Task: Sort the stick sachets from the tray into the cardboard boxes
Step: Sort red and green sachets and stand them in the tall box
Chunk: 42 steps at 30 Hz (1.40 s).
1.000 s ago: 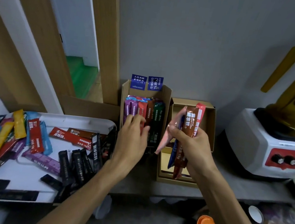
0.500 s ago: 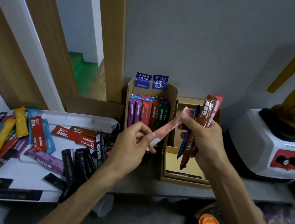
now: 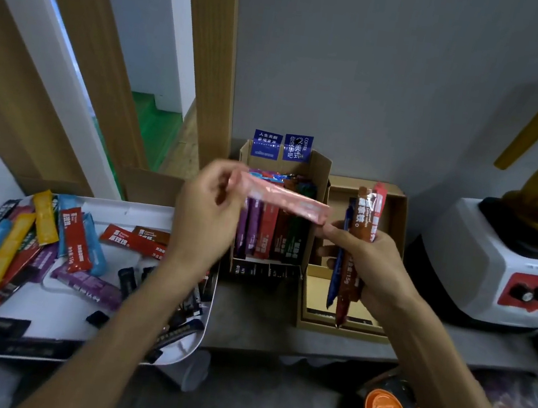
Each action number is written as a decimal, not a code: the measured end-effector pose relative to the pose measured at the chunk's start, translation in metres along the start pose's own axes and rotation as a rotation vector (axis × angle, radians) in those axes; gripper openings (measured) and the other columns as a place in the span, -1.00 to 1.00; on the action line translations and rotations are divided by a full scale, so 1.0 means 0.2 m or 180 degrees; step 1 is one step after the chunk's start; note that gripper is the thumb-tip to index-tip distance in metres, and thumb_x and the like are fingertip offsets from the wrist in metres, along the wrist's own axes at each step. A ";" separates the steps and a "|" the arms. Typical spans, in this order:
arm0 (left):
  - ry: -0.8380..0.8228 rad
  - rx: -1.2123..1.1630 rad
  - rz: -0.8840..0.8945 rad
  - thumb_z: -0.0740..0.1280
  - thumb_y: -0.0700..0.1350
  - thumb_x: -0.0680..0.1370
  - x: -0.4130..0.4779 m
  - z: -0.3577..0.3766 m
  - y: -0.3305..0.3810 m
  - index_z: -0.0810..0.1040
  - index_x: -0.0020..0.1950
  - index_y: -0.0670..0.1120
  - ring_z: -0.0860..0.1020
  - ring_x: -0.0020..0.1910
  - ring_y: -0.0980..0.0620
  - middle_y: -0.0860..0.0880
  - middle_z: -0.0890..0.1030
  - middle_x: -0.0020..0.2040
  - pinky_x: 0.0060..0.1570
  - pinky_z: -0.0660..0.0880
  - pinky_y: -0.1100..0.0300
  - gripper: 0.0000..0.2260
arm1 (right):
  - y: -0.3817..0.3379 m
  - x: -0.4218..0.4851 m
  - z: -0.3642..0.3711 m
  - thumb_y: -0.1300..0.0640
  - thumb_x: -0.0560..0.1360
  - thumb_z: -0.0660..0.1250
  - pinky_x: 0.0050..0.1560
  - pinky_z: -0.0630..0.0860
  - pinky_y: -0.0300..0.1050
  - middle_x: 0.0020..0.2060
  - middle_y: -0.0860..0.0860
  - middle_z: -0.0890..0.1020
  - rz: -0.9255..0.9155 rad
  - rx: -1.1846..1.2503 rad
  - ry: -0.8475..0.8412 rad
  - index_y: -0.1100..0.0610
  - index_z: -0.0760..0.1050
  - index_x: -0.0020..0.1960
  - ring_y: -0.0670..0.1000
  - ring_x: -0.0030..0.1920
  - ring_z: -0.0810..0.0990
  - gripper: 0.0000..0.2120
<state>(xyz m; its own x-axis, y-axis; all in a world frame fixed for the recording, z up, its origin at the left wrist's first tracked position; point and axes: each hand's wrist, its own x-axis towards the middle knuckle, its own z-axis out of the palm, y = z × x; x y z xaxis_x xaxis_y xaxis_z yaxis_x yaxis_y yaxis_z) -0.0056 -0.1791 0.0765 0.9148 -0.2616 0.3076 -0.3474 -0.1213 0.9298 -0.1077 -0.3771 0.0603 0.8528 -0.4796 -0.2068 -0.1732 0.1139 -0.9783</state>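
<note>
I am watching my left hand [image 3: 206, 210] pinching one end of a pink sachet [image 3: 284, 199], fingers clamped on it, holding it nearly level in front of the taller box [image 3: 321, 176], which is already standing full of upright sachets [image 3: 268, 235]. My right hand [image 3: 368, 264] is gripping a small bundle [image 3: 358, 237] of brown, blue and red sticks over the flat open box [image 3: 396, 221]; its forefinger seems to be touching the pink one's far end. I am judging the risks: the pink stick is dangling from one end and may slip, the loose bundle may fan out and drop onto the worktop [image 3: 254, 323], and a careless push may tip the tall box. Many sachets are still lying on the tray [image 3: 142, 210].
</note>
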 end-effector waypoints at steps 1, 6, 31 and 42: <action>-0.0143 0.0540 0.0288 0.32 -0.18 0.62 0.06 -0.02 0.04 0.57 0.17 -0.03 0.59 -0.14 0.31 0.15 0.61 -0.05 -0.19 0.50 0.46 -0.85 | 0.01 0.00 0.00 0.17 0.51 0.44 -0.09 0.61 -0.10 -0.03 0.09 0.73 0.0008 0.0030 0.0073 0.17 0.59 0.10 -0.01 -0.17 0.70 -0.81; -0.1022 0.3059 0.1226 0.35 0.02 0.59 0.30 0.03 0.14 0.50 0.26 0.05 0.42 0.18 -0.08 -0.05 0.54 0.09 0.20 0.34 0.03 -0.75 | 0.03 -0.02 0.00 0.20 0.52 0.43 -0.13 0.60 -0.13 -0.13 0.09 0.69 0.0093 0.0070 -0.0007 0.24 0.58 0.09 -0.01 -0.21 0.66 -0.82; -0.1448 0.2335 0.1108 0.32 0.02 0.60 0.07 0.08 0.05 0.55 0.00 0.06 0.53 -0.04 0.20 0.12 0.59 -0.06 0.04 0.45 0.20 -0.94 | 0.05 -0.03 0.04 0.25 0.55 0.37 0.21 0.58 0.07 -0.05 0.17 0.71 -0.0009 0.1478 0.0241 0.27 0.58 0.08 0.15 0.08 0.71 -0.87; -0.1520 -0.0878 -0.1811 0.42 -0.17 0.55 -0.32 0.18 -0.13 0.56 0.13 -0.15 0.63 -0.20 0.14 -0.16 0.69 0.03 -0.25 0.46 0.27 -0.82 | 0.04 -0.05 0.11 0.24 0.46 0.39 0.19 0.61 0.07 0.11 0.26 0.68 -0.0263 0.1706 -0.0131 0.23 0.49 0.10 0.18 0.15 0.69 -0.77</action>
<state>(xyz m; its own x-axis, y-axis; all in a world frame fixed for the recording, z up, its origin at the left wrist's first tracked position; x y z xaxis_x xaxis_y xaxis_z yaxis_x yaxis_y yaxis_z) -0.0634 -0.1945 0.0258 0.7276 -0.6208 -0.2918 0.2677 -0.1346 0.9540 -0.1070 -0.3526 0.0540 0.8733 -0.4726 -0.1185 0.1616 0.5103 -0.8447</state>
